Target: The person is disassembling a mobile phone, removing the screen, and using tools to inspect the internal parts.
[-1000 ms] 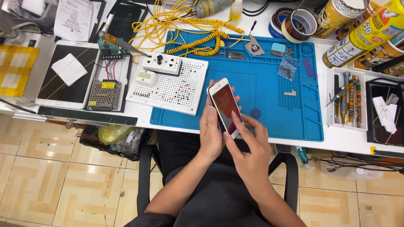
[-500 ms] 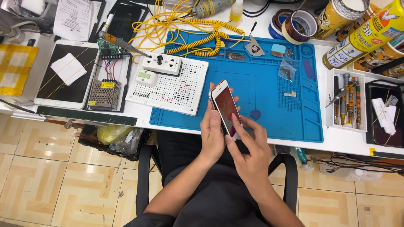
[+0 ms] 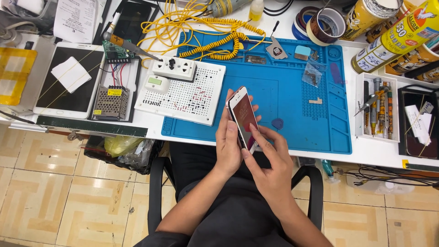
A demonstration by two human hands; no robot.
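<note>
A white-framed smartphone [image 3: 243, 114] with a dark reddish screen is held upright over the front edge of the blue work mat [image 3: 297, 105]. My left hand [image 3: 227, 146] grips it from behind and along its left side. My right hand [image 3: 270, 160] is at the phone's lower end, thumb and fingertips pressed against the bottom edge near the home button. Both forearms rise from my lap, above a black chair.
A white perforated board [image 3: 187, 96] with a power socket lies left of the mat. Coiled yellow cable [image 3: 215, 41], tape rolls [image 3: 320, 23], spray cans [image 3: 393, 36] and a tray of screwdrivers [image 3: 379, 110] line the bench. A tablet [image 3: 68, 82] lies far left.
The phone and both hands have shifted very slightly; the grip looks the same.
</note>
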